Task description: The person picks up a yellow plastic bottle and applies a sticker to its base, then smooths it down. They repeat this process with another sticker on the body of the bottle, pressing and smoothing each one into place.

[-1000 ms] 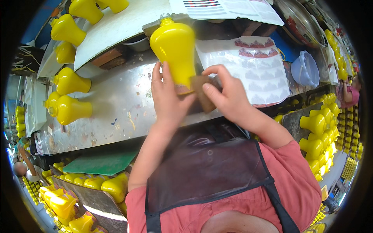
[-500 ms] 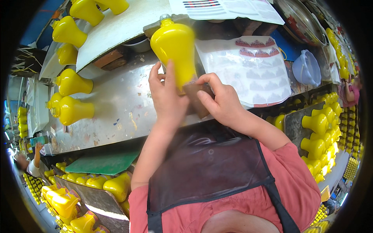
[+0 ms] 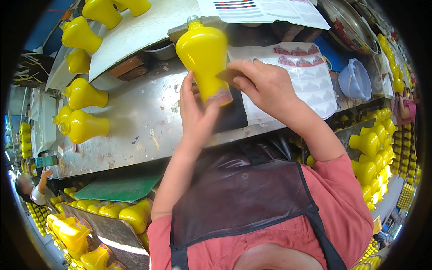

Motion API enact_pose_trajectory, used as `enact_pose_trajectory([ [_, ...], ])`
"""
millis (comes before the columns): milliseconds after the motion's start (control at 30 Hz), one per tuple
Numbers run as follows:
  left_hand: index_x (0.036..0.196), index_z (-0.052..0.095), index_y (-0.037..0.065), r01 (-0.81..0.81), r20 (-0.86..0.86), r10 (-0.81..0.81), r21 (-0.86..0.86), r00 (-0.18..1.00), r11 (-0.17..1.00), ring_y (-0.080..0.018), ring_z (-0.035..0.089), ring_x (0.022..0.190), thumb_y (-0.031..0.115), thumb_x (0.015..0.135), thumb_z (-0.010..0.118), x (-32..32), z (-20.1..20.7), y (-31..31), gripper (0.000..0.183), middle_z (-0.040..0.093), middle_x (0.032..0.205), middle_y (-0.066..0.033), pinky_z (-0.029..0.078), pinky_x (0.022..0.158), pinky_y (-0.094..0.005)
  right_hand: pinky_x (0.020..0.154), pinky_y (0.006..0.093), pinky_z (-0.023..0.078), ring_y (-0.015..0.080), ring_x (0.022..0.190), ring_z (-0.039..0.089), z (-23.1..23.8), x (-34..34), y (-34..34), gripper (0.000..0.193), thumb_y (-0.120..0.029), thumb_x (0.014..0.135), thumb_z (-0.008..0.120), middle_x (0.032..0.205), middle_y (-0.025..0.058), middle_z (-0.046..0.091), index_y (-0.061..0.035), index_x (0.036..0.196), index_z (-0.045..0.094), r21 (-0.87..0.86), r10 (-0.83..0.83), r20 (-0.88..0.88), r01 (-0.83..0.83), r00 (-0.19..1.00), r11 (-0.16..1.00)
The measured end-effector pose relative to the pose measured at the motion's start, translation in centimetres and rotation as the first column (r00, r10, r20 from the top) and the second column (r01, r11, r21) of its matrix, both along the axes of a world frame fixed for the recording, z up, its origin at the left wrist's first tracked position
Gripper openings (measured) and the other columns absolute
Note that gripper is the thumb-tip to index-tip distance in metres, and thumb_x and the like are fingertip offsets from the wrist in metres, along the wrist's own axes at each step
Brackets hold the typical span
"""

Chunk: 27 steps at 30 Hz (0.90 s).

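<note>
Biggest first: metal desk (image 3: 121, 135), scuffed and flecked with scraps, runs across in front of the person. White board (image 3: 139, 27) sits raised above its far side, with yellow bottles standing out along the left. Printed sheet (image 3: 312, 92) lies flat on the desk, right of the work, red patterned strips near its top edge. Yellow bottle (image 3: 202, 51) is in the middle of the desk, neck pointing away, neck end at a grey block (image 3: 177, 31), base toward the person. Black mat (image 3: 237, 116) shows under the base end. Pale bucket (image 3: 354, 81) well off to the right. Left hand (image 3: 194, 108) spread at the base end, fingers along the bottle's left side, thumb near the base. Right hand (image 3: 269, 87) pinching a brown pad (image 3: 228, 76) at the bottle's right side; can't quite tell if its edge touches. Pink patterned band (image 3: 218, 96) sits near the base.
</note>
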<state>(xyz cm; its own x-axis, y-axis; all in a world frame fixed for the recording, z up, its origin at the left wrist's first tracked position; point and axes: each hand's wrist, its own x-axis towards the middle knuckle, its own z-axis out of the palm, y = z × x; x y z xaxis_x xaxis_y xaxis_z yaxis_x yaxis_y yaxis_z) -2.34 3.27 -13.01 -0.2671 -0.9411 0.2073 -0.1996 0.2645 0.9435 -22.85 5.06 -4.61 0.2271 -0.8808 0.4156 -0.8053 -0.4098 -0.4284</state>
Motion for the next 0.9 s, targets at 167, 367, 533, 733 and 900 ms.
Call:
enact_pose_trajectory([
  [167,0.161,0.023,0.005,-0.03,0.045,0.029,0.041,0.999,0.999,-0.0211,0.051,0.119,0.014,0.086,0.072,-0.3,0.4,0.4,0.09,0.042,0.15,-0.0128,0.045,0.103,-0.0367,0.061,0.0401,0.053,0.0302,0.071,0.068,1.2,0.7,-0.4,0.025,-0.013,0.088,0.071,0.082,0.009,0.065,-0.0131,0.112,0.065,0.037,0.251,-0.122,-0.248,0.96,0.968],
  [367,0.152,0.04,0.002,-0.056,0.325,0.205,-0.415,0.923,0.908,-0.0336,0.056,0.11,0.014,0.075,0.083,-0.8,1.3,0.1,0.089,0.039,0.15,-0.0235,0.05,0.098,-0.0431,0.056,0.0398,0.052,0.0277,0.069,0.067,1.6,1.8,-1.7,0.025,-0.013,0.083,0.067,0.078,0.0077,0.061,-0.0096,0.108,0.066,-0.143,0.334,-0.262,-0.379,0.905,0.914],
  [533,0.153,0.047,0.01,-0.071,0.324,0.154,-0.254,0.933,0.965,-0.0338,0.051,0.132,0.018,0.063,0.097,-0.8,2.0,0.3,0.103,0.037,0.154,-0.0192,0.049,0.103,-0.0402,0.055,0.0404,0.05,0.0278,0.065,0.064,1.2,0.9,-1.4,0.017,-0.014,0.081,0.069,0.076,0.0077,0.059,-0.0115,0.098,0.07,-0.229,0.186,-0.254,-0.246,0.949,0.942],
  [733,0.158,0.041,0.009,-0.046,0.316,0.161,-0.342,0.935,0.939,-0.0314,0.053,0.129,0.011,0.062,0.097,-0.4,2.1,-0.1,0.111,0.039,0.153,-0.0188,0.052,0.099,-0.0373,0.055,0.0396,0.048,0.0269,0.062,0.061,0.1,-0.4,-0.9,0.023,-0.016,0.079,0.073,0.071,0.0051,0.055,-0.0167,0.102,0.071,-0.234,0.005,-0.183,-0.048,0.983,0.971],
  [900,0.158,0.036,0.007,-0.019,0.308,0.123,-0.319,0.943,0.947,-0.0429,0.054,0.128,0.016,0.066,0.094,0.2,1.1,-0.2,0.109,0.039,0.155,-0.0266,0.048,0.106,-0.0459,0.055,0.0388,0.049,0.0252,0.061,0.06,-0.8,-0.3,-0.2,0.03,-0.013,0.077,0.078,0.068,0.0049,0.053,-0.0166,0.106,0.07,-0.269,0.12,-0.042,-0.127,0.992,0.955],
])
